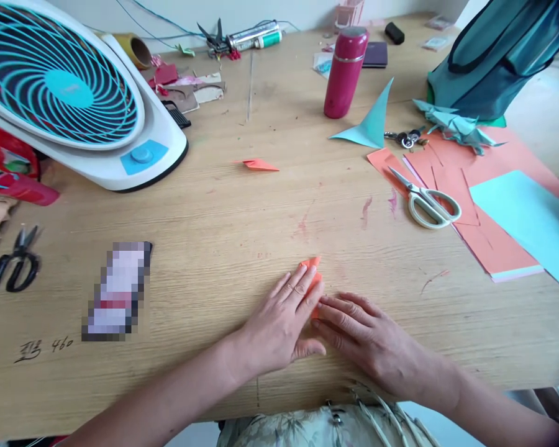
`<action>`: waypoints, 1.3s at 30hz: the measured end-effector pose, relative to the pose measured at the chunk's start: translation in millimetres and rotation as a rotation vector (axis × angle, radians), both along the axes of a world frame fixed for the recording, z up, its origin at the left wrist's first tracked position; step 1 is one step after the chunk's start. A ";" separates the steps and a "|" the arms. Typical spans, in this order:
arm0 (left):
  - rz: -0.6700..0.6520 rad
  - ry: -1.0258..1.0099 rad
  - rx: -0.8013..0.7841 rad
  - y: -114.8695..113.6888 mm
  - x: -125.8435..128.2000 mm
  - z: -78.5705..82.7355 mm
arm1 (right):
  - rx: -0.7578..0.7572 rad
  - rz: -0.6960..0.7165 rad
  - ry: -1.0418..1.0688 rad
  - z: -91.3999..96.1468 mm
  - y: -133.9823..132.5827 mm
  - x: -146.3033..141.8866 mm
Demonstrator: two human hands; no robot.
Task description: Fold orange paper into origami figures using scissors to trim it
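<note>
My left hand (279, 323) lies flat on the wooden table (223, 223), fingers stretched out over a small folded orange paper piece (313, 267). Only the tip and right edge of that paper show past the fingers. My right hand (363, 335) lies flat beside it, fingers extended, fingertips touching the paper's right side. Both hands press down near the table's front edge. Farther back lies another small folded orange paper (259, 164).
A white and teal fan (69, 93) fills the back left. Black scissors (12, 264) lie at left, white-handled scissors (426, 202) on orange sheets (475, 186) at right, beside a teal sheet (531, 217). A pink bottle (345, 71), teal folded paper (370, 121) and a teal bag (494, 56) stand behind.
</note>
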State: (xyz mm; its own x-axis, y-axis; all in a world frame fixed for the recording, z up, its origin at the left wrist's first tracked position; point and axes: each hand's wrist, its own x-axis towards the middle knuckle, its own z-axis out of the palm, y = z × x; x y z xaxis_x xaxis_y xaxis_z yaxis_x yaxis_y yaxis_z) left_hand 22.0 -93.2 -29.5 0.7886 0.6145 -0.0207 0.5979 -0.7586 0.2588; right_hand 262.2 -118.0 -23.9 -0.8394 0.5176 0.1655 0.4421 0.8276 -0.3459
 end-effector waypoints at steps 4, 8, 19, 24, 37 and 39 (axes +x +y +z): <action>0.044 0.087 0.000 -6.3 5.3 -5.0 | -0.004 -0.005 0.002 2.6 1.2 -1.6; 0.077 0.161 -0.022 -7.3 7.1 -1.4 | 0.014 -0.009 0.014 -1.1 -1.5 -2.4; 0.097 0.142 -0.034 -6.4 5.2 -0.4 | 0.055 -0.018 0.053 -6.9 -5.9 -2.5; 0.100 0.112 -0.010 -6.3 4.4 0.1 | 0.030 -0.017 0.027 -3.6 -6.4 -3.0; 0.112 0.096 0.001 -6.4 5.3 -1.2 | 0.019 -0.023 0.037 -5.2 -4.3 -1.3; 0.119 0.098 -0.005 -6.5 5.8 -0.6 | 0.022 -0.023 0.042 -5.0 -4.3 -1.2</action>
